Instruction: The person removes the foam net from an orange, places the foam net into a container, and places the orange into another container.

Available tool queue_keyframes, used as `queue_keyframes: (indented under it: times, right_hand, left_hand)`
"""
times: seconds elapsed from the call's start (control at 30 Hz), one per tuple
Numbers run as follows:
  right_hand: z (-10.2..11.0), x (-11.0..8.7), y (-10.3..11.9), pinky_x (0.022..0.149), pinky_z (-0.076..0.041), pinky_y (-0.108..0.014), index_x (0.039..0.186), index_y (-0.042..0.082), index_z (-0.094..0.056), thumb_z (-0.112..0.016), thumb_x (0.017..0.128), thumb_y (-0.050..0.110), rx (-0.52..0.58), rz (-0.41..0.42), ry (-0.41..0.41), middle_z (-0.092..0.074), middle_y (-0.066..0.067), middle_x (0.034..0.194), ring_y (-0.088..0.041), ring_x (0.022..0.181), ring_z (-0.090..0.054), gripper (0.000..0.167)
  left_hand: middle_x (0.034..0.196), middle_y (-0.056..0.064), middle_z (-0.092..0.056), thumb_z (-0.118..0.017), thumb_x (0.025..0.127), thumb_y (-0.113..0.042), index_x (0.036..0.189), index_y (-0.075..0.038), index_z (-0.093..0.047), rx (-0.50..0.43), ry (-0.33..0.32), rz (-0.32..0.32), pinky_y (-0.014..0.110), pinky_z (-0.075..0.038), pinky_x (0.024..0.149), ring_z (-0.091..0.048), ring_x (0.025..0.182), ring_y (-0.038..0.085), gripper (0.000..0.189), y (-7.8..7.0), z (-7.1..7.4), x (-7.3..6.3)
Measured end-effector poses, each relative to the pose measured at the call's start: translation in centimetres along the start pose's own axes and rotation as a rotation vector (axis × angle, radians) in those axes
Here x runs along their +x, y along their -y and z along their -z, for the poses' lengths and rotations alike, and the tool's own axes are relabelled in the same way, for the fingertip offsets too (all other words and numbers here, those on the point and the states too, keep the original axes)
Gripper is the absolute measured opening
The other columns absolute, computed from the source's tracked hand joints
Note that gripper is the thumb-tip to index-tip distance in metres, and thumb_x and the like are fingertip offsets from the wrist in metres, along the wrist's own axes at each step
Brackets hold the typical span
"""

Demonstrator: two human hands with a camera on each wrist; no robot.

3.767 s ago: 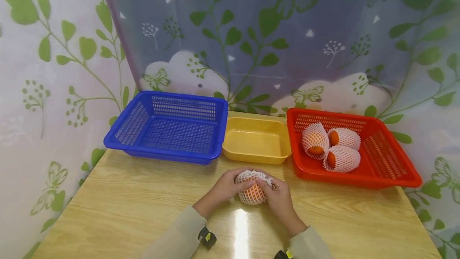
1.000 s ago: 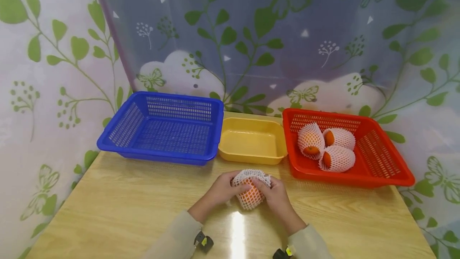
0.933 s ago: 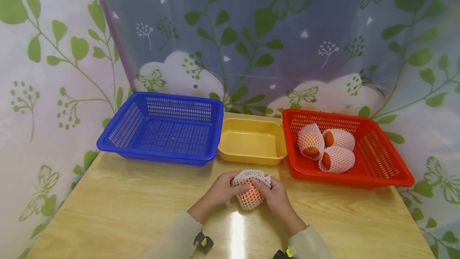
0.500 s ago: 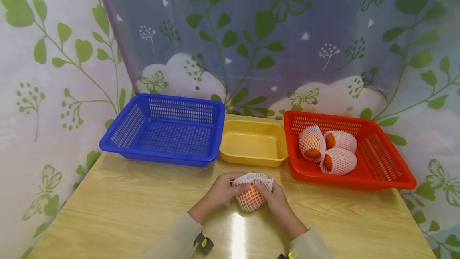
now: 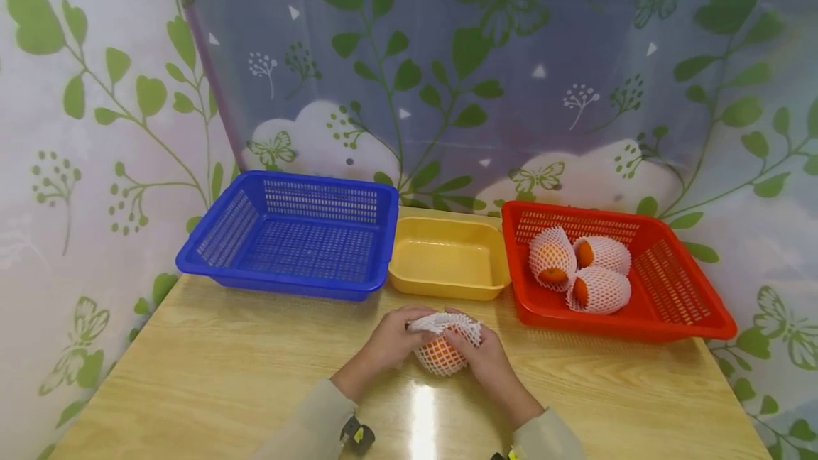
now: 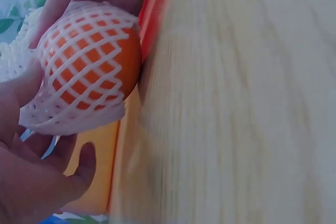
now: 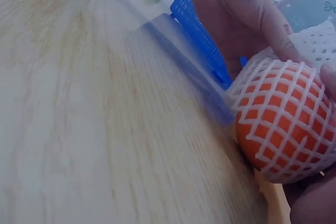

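Observation:
Between the two hands is an orange (image 5: 442, 356) in a white foam net (image 6: 86, 59). My left hand (image 5: 391, 338) grips it from the left, its thumb on the net near the upper edge. From the right my right hand (image 5: 488, 360) holds it, thumb laid across the front of the net. In the wrist views, the fruit's skin is bare at its lower end, and the loose net end is bunched at the hands. Fingers behind the fruit are partly hidden in the head view.
Behind the hands stands a yellow tray (image 5: 449, 289). A blue basket (image 5: 287, 282) is at the left, with nothing inside. The red basket (image 5: 684, 304) at the right holds several netted oranges (image 5: 601, 291). All rest on the wooden table (image 5: 243, 368) before a patterned curtain.
The net's upper edge, bunched close on the fruit earlier, now lies as a wider folded band toward the left thumb. Both hands keep hold at nearly the same spot; the head view shifts slightly.

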State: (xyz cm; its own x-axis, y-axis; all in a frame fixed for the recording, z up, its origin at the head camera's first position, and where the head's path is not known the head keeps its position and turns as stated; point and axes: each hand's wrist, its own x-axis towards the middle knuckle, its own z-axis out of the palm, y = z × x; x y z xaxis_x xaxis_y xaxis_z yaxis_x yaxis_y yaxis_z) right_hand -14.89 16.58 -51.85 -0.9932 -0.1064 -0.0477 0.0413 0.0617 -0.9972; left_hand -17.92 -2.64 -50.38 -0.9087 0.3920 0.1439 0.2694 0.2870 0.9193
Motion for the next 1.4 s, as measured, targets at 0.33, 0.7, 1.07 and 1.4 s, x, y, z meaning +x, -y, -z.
queue_keyframes:
  times: [0.33,0.7,1.07,1.4]
  right_hand:
    - [-0.3,0.5,0.9,0.078,-0.053,-0.023,0.114,0.001,-0.068,-0.07,0.09,0.027,-0.052,-0.056,-0.085,-0.071,-0.007,0.099,-0.012,0.085,-0.062,0.035]
    - [-0.5,0.4,1.3,0.07,-0.053,-0.023,0.106,-0.005,-0.07,-0.068,0.092,0.019,-0.027,-0.05,-0.123,-0.071,-0.006,0.089,-0.01,0.075,-0.059,0.028]
    - [-0.5,0.4,1.0,0.067,-0.051,-0.021,0.097,-0.007,-0.072,-0.07,0.09,0.016,-0.09,0.054,-0.185,-0.071,-0.009,0.083,-0.007,0.072,-0.057,0.025]
    - [-0.3,-0.1,1.1,0.072,-0.053,-0.022,0.104,-0.005,-0.07,-0.069,0.091,0.018,-0.148,0.027,-0.175,-0.071,-0.01,0.09,-0.007,0.076,-0.058,0.027]
  left_hand:
    - [0.13,0.011,-0.062,-0.069,0.091,-0.023,0.133,-0.005,-0.058,-0.006,0.131,0.005,0.038,-0.046,0.1,-0.057,0.119,0.025,0.047,-0.2,0.5,0.2]
    - [0.126,0.01,-0.064,-0.07,0.091,-0.028,0.133,-0.005,-0.058,-0.01,0.106,0.04,0.037,-0.048,0.098,-0.06,0.114,0.023,0.05,-0.2,0.0,0.4]
    - [0.122,0.011,-0.066,-0.069,0.091,-0.029,0.134,-0.004,-0.057,-0.021,0.111,0.045,0.032,-0.051,0.092,-0.063,0.108,0.022,0.051,-0.1,-0.5,0.3]
    - [0.126,0.008,-0.065,-0.07,0.09,-0.027,0.132,-0.007,-0.059,-0.006,0.096,0.045,0.039,-0.048,0.099,-0.06,0.115,0.023,0.048,-0.4,-0.5,0.2]
